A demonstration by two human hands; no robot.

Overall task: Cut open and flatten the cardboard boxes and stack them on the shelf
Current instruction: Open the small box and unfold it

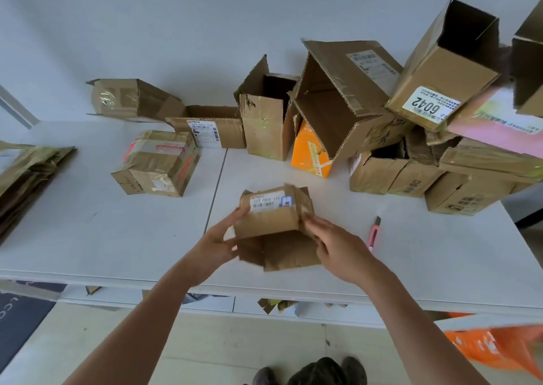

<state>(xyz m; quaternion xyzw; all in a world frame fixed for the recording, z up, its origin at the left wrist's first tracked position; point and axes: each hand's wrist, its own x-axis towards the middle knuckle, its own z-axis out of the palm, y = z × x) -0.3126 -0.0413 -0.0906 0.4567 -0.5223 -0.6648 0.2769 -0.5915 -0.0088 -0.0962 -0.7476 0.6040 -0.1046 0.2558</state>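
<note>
While the left hand [219, 239] and right hand [335, 245] grasp opposite sides of the small cardboard box [274, 226] near the white table's [117, 237] front edge, bare tabletop lies to either side. A pink utility knife [373, 234] lies just right. Its white label is too blurred to read; a stacked box's label [430, 105] reads 6042.

- At frame centre, a small cardboard box [273, 212] with a white shipping label, its lower flaps splayed open toward the table edge.
- Left hand [216, 242] grips its left side; right hand [335, 245] holds its right side.
- A pink utility knife [373, 234] lies on the white table [117, 237], just right of the right hand.
- Open boxes pile at upper right, one labelled "6042" [440, 90].
- Flattened cardboard [26, 179] lies at the left edge.
</note>
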